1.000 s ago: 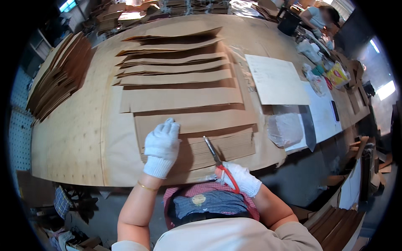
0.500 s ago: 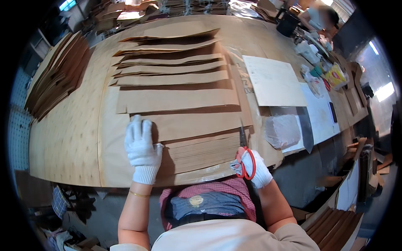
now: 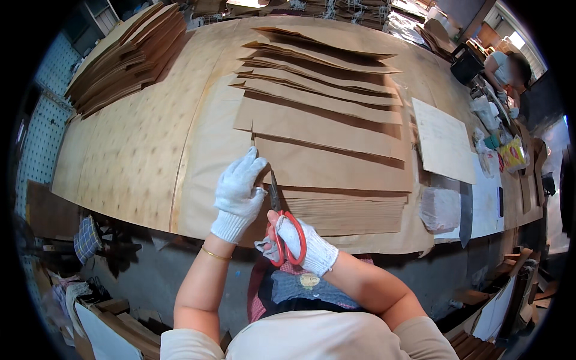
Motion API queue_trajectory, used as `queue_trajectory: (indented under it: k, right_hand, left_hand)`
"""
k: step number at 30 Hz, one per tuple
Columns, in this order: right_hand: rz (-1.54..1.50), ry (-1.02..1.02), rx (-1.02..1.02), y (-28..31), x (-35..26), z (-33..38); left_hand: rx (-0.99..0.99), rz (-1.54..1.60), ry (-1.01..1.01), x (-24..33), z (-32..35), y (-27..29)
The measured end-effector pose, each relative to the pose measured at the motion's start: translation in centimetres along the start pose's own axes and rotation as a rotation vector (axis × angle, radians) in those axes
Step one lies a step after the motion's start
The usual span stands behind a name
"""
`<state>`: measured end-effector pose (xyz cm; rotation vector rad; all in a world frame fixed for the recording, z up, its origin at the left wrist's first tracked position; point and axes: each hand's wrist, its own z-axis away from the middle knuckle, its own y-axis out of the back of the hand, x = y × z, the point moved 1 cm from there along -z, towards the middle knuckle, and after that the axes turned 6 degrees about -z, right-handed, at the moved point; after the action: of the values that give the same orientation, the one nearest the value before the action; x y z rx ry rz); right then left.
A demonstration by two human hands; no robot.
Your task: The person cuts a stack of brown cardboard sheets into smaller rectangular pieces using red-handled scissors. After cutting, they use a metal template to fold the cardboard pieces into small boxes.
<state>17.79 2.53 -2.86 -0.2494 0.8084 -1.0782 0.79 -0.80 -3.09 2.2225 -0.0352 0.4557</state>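
Note:
A layered row of brown paper pieces (image 3: 324,161) lies on the table, the farther ones with raised, gaping edges. My left hand (image 3: 235,191), in a white knitted glove, rests at the left edge of a near piece. Its fingers reach forward and the thumb stands apart. In my right hand (image 3: 312,249), also gloved but with bare fingertips showing, are red-handled scissors (image 3: 301,235). Their dark blades point away from me, beside my left hand and over the paper's left edge. Whether the blades touch paper I cannot tell. A short slit shows just beyond my left fingertips.
The wooden table (image 3: 135,138) carries a tall brown paper stack (image 3: 129,57) at far left. On the right lie a white board (image 3: 443,141), a clear plastic-wrapped block (image 3: 440,209) and a yellow packet (image 3: 513,155). Another person (image 3: 503,69) works at the far right.
My right hand has carried the scissors left, from the paper's right side to beside my left hand. My left fingers have bent slightly at the paper edge. The view has shifted left.

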Motion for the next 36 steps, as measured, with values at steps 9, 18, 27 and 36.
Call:
queue_trajectory:
  k: [9,18,27,36]
  right_hand:
    - [0.532,0.198,0.029,4.1,-1.2,7.5]
    - [-0.145,0.232,-0.053,10.0,-0.2,9.0]
    - [0.175,0.222,0.168,10.6,-1.2,6.7]
    - [0.149,0.486,0.369,21.5,0.2,9.8]
  left_hand:
    - [0.121,0.412,0.019,1.3,-6.2,2.1]
    - [0.301,-0.124,0.088,-0.3,-4.9,-1.4]
    - [-0.412,-0.311,-0.167,8.0,-2.5,-3.7]
    - [-0.371,-0.347,-0.185,7.5,-1.8,-4.4]
